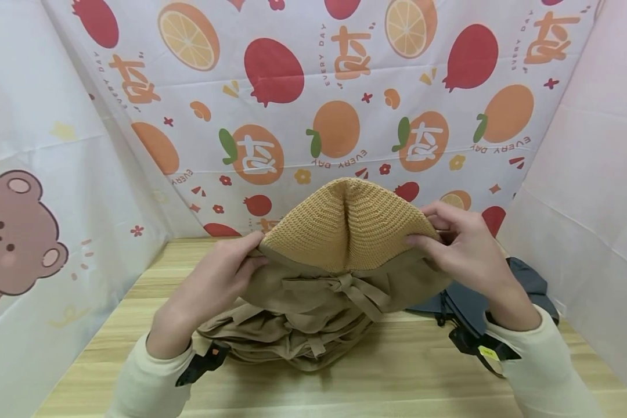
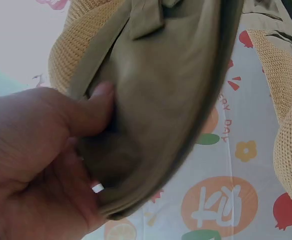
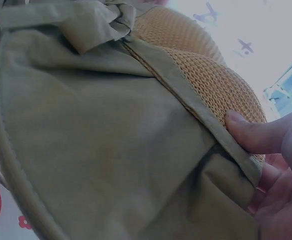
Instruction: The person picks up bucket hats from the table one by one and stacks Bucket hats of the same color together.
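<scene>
A sun hat [image 1: 313, 232] with a yellow-tan knitted crown, olive-brown cloth brim and cloth bow is held up above the table, its crown dented along the middle. My left hand [image 1: 222, 276] pinches its left side where crown and brim meet; in the left wrist view the thumb lies on the brim cloth. On the opposite side my right hand [image 1: 465, 247] grips the crown's edge, and the right wrist view shows the thumb [image 3: 253, 132] pressing the knit. Just below the hat lies a stack of similar olive-brown hats [image 1: 292, 348], partly covered by it.
Dark blue-grey cloth items [image 1: 528, 278] lie at the right of the wooden table [image 1: 397, 377], partly behind my right arm. A fruit-printed curtain [image 1: 313, 69] hangs at the back, with white curtains on both sides.
</scene>
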`<action>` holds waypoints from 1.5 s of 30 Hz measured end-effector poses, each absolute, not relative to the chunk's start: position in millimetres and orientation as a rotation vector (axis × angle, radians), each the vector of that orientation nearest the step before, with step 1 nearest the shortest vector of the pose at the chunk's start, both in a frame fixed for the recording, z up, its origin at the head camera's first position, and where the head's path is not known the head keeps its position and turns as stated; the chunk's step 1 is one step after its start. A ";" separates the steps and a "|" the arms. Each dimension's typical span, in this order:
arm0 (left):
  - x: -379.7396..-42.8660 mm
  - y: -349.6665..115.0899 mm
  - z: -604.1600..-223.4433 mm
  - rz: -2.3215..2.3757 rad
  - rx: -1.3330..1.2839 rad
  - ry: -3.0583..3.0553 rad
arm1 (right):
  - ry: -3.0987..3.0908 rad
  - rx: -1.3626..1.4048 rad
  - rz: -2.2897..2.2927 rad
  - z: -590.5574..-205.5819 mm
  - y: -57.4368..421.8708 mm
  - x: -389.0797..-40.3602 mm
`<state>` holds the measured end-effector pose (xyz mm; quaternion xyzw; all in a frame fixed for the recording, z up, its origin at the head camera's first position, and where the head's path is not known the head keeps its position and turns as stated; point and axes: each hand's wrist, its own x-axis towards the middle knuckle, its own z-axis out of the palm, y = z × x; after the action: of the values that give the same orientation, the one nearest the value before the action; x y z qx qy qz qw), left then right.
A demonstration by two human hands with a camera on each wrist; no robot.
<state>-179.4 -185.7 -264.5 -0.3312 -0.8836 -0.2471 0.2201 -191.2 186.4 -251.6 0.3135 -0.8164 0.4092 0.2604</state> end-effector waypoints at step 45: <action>-181.8 -248.0 -256.0 -0.703 -0.651 -2.340 | -2.502 0.943 0.780 -257.7 154.2 -251.0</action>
<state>-181.8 -248.0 -256.0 -0.2454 -0.8824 -0.2651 0.3016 -251.0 154.2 -257.7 0.3331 -0.8842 0.2756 0.1771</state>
